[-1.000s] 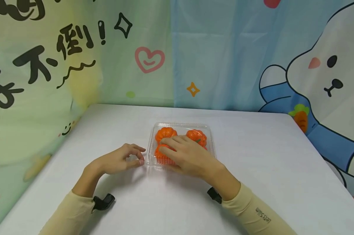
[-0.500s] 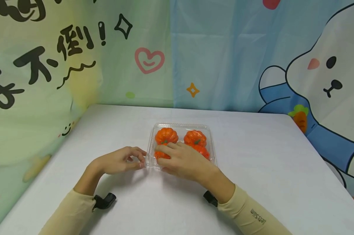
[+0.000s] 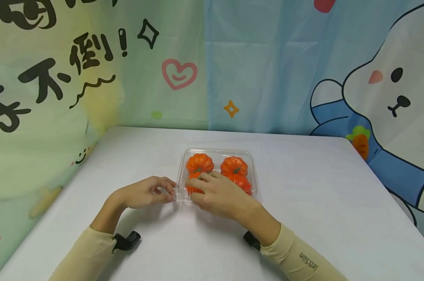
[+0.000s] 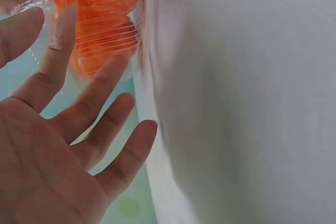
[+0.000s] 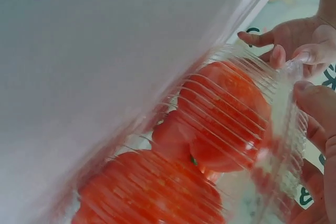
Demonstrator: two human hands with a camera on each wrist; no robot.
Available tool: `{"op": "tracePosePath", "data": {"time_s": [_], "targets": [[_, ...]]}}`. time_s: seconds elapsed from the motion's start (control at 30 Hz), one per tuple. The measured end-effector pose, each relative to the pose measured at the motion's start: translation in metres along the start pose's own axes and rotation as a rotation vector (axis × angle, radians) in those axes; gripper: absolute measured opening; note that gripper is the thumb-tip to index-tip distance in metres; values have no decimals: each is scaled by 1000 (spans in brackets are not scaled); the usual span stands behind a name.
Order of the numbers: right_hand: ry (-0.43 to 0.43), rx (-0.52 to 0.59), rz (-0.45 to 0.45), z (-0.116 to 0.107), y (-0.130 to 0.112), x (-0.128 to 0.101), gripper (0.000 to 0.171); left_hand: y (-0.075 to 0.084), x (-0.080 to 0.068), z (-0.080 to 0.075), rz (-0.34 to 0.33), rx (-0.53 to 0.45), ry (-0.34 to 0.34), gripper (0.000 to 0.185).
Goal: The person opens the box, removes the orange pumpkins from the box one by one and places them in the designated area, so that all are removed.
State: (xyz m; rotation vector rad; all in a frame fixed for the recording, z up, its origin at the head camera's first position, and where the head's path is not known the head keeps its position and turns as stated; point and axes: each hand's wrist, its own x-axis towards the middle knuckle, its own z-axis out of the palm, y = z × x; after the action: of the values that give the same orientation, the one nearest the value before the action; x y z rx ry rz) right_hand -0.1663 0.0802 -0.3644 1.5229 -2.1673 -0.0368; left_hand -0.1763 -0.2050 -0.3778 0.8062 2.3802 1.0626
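A clear plastic clamshell box [image 3: 217, 150] sits mid-table with several orange toy pumpkins [image 3: 199, 162] inside. My right hand [image 3: 195, 188] lies over its near-left part, fingers curved on the lid and thumb at the front edge. My left hand [image 3: 168, 194] pinches the box's near-left corner rim. In the left wrist view my left hand [image 4: 44, 24] reaches up to the ribbed box wall over a pumpkin [image 4: 105, 3]. The right wrist view has pumpkins [image 5: 226, 114] behind ribbed plastic [image 5: 286, 95], my right thumb [image 5: 317, 103] at the rim, and the left hand's fingers [image 5: 294, 32] beyond.
The white table [image 3: 321, 195] is bare around the box. Printed cartoon cloth [image 3: 268, 58] hangs close behind and along the left side. The table's right edge drops off near the rabbit picture. Black wrist camera mounts [image 3: 125, 240] sit on both forearms.
My right hand has slid back toward the box's near edge, uncovering the two far pumpkins. My left hand has stayed at the corner.
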Motion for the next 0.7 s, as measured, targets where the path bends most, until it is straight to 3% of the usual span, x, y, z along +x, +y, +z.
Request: {"op": "tracePosePath", "data": {"time_s": [0.33, 0.47, 0.7], "targets": [[68, -88, 24, 6, -8, 5, 7, -6, 3, 1, 61, -82, -41, 15], [55, -141, 30, 7, -11, 7, 9, -9, 6, 1, 83, -81, -44, 15], [12, -212, 19, 12, -10, 8, 5, -13, 11, 5, 57, -145, -31, 19]]}}
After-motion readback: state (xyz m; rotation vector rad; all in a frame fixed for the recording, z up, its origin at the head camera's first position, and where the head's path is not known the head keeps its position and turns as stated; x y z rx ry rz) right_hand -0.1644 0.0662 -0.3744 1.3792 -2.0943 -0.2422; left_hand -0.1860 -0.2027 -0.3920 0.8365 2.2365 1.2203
